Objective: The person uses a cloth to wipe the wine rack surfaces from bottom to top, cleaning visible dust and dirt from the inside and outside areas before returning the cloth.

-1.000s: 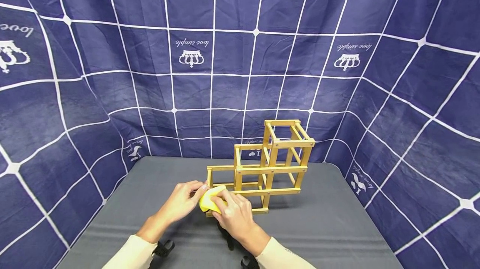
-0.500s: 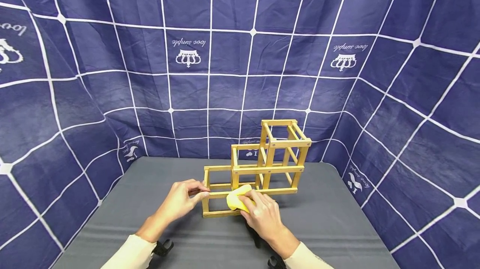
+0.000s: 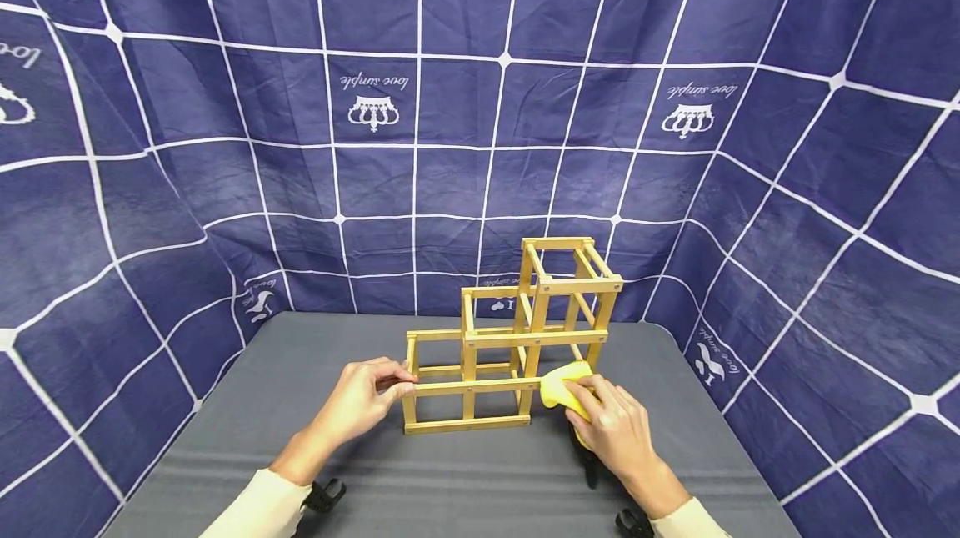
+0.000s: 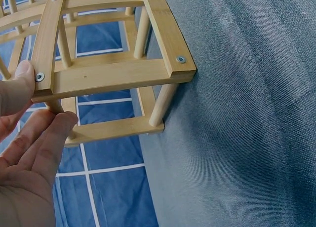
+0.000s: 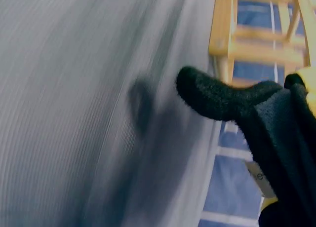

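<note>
My left fingers (image 3: 392,369) pinch stepped pale-wood rack (image 3: 468,404) by left end; right fingers (image 3: 583,398) clutch yellow-and-black cloth (image 3: 557,388) at second-lowest front rail (image 3: 495,385). Wiping seems partway; remaining rails unclear.

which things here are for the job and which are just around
In use:
stepped pale wooden rack, pinched by the left hand
soft yellow-and-black fabric item, held by the right hand

Surroundings:
dark-blue fabric backdrop with white lines
grey fabric-covered table
</note>
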